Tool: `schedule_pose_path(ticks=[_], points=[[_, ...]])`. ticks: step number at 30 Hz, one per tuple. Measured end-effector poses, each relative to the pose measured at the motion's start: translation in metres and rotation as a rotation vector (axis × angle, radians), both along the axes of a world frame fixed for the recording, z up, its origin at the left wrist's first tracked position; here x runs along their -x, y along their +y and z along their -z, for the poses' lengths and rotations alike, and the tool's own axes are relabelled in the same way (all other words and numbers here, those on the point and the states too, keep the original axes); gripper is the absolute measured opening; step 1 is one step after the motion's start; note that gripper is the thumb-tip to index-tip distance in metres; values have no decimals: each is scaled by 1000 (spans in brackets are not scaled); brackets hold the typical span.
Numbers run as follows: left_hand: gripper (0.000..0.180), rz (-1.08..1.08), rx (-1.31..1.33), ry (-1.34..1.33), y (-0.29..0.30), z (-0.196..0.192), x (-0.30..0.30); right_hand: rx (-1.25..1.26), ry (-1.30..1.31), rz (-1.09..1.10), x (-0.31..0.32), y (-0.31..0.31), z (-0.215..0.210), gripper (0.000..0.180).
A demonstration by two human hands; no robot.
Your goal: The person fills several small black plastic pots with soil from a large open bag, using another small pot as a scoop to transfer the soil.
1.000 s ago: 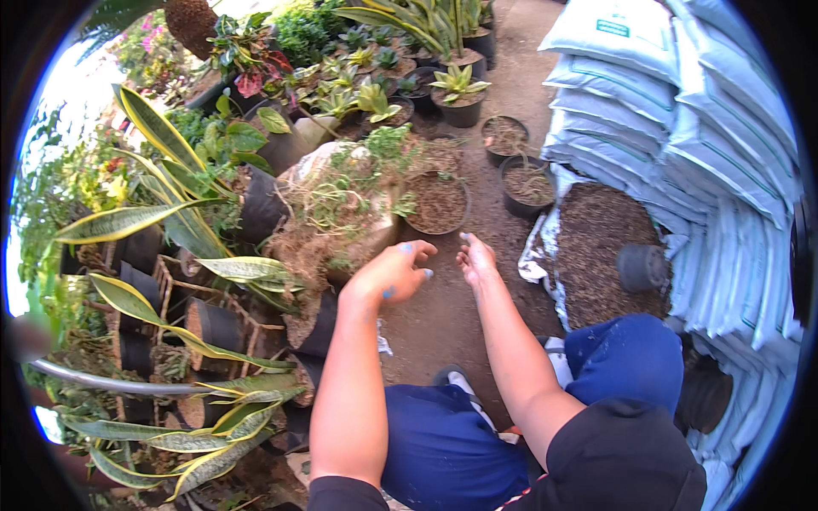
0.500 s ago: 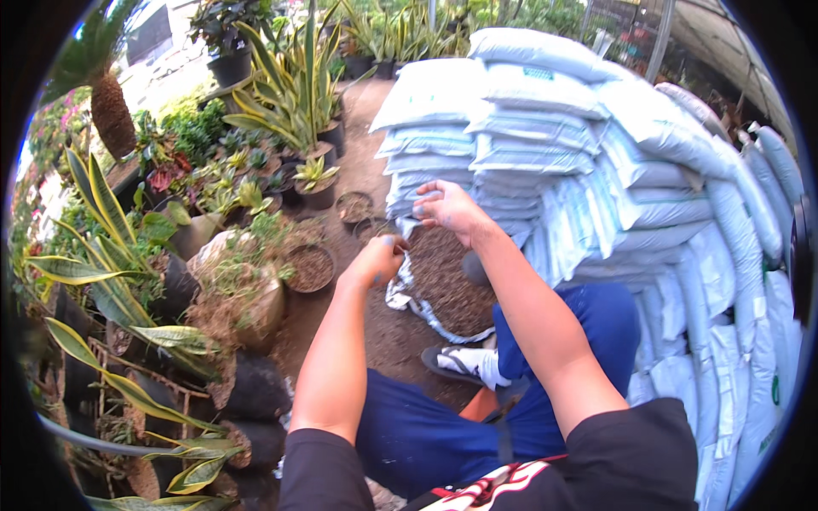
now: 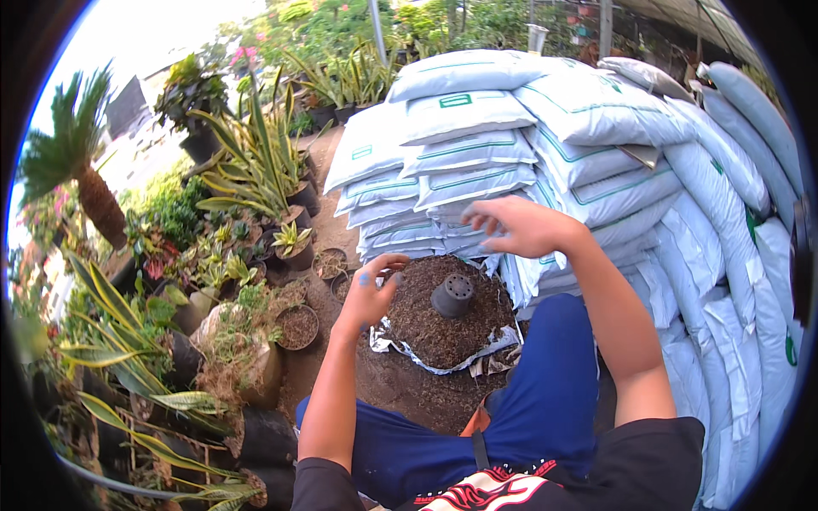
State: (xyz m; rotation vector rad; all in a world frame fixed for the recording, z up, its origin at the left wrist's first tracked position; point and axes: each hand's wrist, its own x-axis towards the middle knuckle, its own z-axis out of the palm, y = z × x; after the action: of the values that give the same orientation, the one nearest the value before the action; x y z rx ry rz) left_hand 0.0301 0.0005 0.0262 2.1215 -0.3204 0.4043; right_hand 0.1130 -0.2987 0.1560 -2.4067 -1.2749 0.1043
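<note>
While I crouch among the plants, stacked white sacks [image 3: 545, 145] fill the space ahead and to my right. Below them an opened bag [image 3: 443, 362] lies on the ground, heaped with dark soil [image 3: 417, 319]. On that soil a small black pot [image 3: 452, 295] sits upside down. My right hand [image 3: 521, 226] hovers above the pot, fingers spread wide, holding nothing. My left hand [image 3: 371, 291] hangs just left of the pot, fingers loosely curled, empty, over the soil's edge.
</note>
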Motion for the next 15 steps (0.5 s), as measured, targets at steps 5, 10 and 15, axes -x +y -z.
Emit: schedule_pose_path(ticks=[5, 10, 15], points=[[29, 93, -77, 6, -84, -41, -47, -196, 118, 197, 27, -134, 24, 45], [28, 345, -194, -28, -200, -59, -76, -441, 317, 414, 51, -224, 81, 47], [25, 693, -95, 86, -343, -3, -106, -732, 451, 806, 89, -288, 166, 39]])
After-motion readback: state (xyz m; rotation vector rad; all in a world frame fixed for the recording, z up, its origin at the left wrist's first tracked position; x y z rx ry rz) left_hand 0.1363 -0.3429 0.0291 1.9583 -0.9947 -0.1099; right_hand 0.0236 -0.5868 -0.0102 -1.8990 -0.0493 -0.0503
